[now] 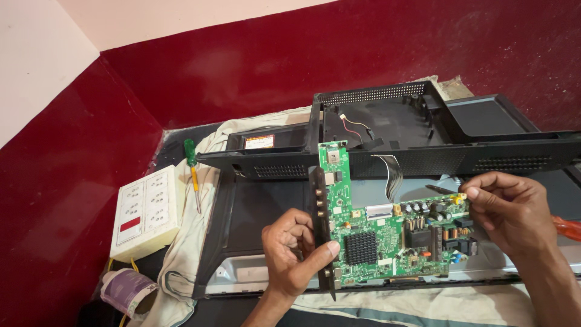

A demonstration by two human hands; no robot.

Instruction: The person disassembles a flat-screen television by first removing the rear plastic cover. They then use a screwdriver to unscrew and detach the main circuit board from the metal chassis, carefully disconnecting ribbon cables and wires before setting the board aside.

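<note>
Red-walled corner, cloth-covered bench.
Both hands pinching the board (387, 233) (green, L-shaped): left hand (296, 251) near edge, right hand (511, 212) far edge.

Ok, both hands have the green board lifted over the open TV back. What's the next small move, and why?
Probably hold the circuit board level and ease the flat ribbon cable out at its white connector before lifting further. The left hand grips the black port bracket, the right hand pinches the far corner, and the ribbon appears to run from the board up to the black back cover, so pulling could strain it.
</note>
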